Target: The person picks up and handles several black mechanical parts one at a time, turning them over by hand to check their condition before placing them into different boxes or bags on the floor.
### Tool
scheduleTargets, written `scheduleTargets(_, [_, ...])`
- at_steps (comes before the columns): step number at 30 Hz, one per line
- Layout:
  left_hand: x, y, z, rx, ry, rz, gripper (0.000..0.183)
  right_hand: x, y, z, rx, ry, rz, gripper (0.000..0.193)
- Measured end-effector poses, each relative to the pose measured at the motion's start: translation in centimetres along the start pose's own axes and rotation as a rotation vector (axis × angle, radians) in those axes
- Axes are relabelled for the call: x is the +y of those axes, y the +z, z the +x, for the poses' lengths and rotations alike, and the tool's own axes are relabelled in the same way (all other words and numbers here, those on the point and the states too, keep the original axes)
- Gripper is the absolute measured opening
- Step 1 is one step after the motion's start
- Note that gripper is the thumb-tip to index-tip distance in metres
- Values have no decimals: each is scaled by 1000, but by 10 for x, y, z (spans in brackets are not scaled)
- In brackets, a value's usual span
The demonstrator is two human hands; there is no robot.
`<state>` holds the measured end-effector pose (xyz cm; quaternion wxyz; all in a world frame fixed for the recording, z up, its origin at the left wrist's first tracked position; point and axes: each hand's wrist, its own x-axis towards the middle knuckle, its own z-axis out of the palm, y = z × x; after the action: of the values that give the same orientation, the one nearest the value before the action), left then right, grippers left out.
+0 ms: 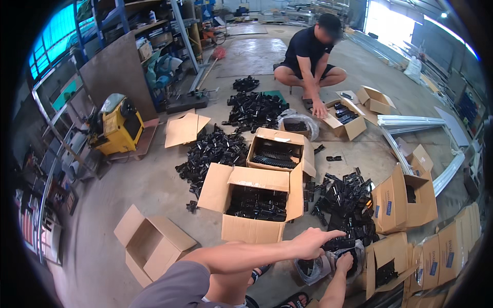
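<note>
Grey shorts (174, 285) nearest, L hand (310, 244) by jumbled, glossy blk pcs (352, 208)

On your left: one yellow machine (123, 128), standing on a low base (148, 139); behind it, one large upright panel (115, 79); beyond, loaded shelving (122, 19). Ahead of you: one red-headed pole (219, 53), probably a broom. On your right: long white profiles (411, 121); farther back, one white sack (412, 69).
</note>
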<state>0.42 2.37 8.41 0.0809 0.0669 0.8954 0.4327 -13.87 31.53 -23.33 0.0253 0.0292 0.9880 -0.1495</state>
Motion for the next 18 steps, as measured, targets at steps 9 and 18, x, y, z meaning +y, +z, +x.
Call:
scheduleTargets(9, [1, 1, 13, 39, 47, 51, 85, 21, 10, -13, 347, 578, 1424, 25])
scheduleTargets(18, [7, -8, 0, -6, 26, 3, 86, -75, -94, -107, 224, 478, 1773, 27])
